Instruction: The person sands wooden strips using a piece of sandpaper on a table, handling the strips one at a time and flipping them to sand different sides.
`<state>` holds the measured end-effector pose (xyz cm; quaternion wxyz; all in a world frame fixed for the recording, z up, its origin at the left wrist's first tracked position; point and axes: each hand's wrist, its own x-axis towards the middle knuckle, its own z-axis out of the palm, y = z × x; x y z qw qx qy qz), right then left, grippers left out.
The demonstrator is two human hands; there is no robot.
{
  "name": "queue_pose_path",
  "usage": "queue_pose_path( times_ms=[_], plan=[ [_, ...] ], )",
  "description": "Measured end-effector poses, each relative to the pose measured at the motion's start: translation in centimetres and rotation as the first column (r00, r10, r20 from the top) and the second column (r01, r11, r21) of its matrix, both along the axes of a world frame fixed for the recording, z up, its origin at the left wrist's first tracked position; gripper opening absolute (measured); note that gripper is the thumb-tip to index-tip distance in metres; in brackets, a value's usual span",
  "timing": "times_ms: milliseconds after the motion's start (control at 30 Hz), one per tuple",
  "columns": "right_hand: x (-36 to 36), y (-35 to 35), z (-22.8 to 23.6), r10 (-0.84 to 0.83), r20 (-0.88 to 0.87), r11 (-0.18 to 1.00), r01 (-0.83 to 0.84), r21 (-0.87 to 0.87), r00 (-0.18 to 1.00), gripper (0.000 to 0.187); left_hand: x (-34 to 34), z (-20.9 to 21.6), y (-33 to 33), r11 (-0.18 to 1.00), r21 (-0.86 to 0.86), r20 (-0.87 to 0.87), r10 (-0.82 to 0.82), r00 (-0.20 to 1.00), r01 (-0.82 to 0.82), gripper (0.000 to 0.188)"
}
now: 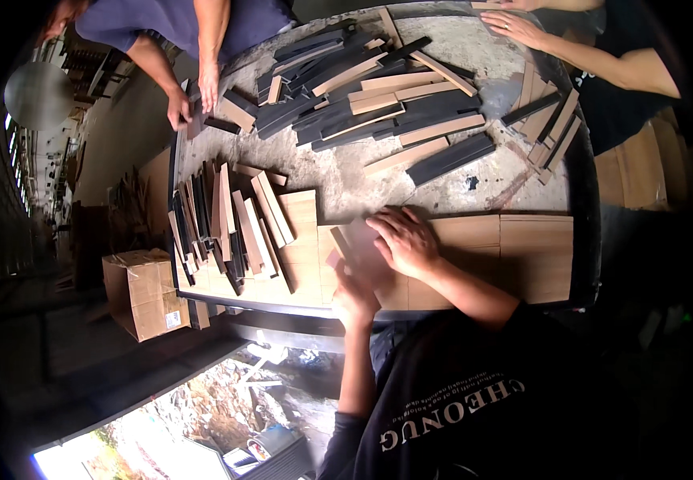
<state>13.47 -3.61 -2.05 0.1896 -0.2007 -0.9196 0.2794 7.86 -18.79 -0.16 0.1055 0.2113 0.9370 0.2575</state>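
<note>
My left hand (354, 298) is closed at the near edge of the table, around a short light wooden strip (339, 242) that sticks up past the fingers. A small pinkish patch shows beside the strip; I cannot make out what it is. To the right, my right hand (407, 242) reaches in over the light wooden panels (538, 260), its fingers apart and pointing left toward the strip. A pale haze between the two hands blurs the fingertips and whatever lies there. Light and black strips (258, 232) lie piled on the panels left of my hands.
A large heap of black and light wooden strips (378, 96) covers the table's far middle. More strips (550, 120) lie at the far right. Co-workers' hands (194, 104) work at the far left and at the far right corner. A cardboard box (142, 292) stands beside the table at left.
</note>
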Motion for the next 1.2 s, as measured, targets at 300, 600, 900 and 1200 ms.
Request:
queue_pose_path(
  times_ms=[300, 600, 900, 1200],
  plan=[
    [-0.1, 0.1, 0.0, 0.0, -0.012, 1.0, 0.0, 0.016, 1.0, 0.04, 0.7, 2.4, -1.2, 0.342, 0.472, 0.843, -0.446, 0.302, -0.813, 0.041],
    [0.2, 0.0, 0.3, -0.04, -0.006, 0.998, 0.04, 0.041, 0.999, 0.038, -0.1, 0.2, -1.0, 0.902, 0.414, 0.363, -0.042, 0.931, -0.121, 0.038],
    [0.3, -0.6, -0.4, -0.034, 0.01, 0.999, 0.034, 0.014, 0.999, 0.039, -3.4, -0.8, 4.4, 0.901, -0.413, -0.179, -0.221, 0.959, 0.131, 0.052],
    [0.1, -0.6, -0.2, -0.077, -0.012, 0.997, 0.077, -0.025, 0.997, 0.036, -2.3, -1.2, 2.4, 0.921, -0.317, -0.398, -0.344, 0.851, 0.224, 0.054]
  ],
)
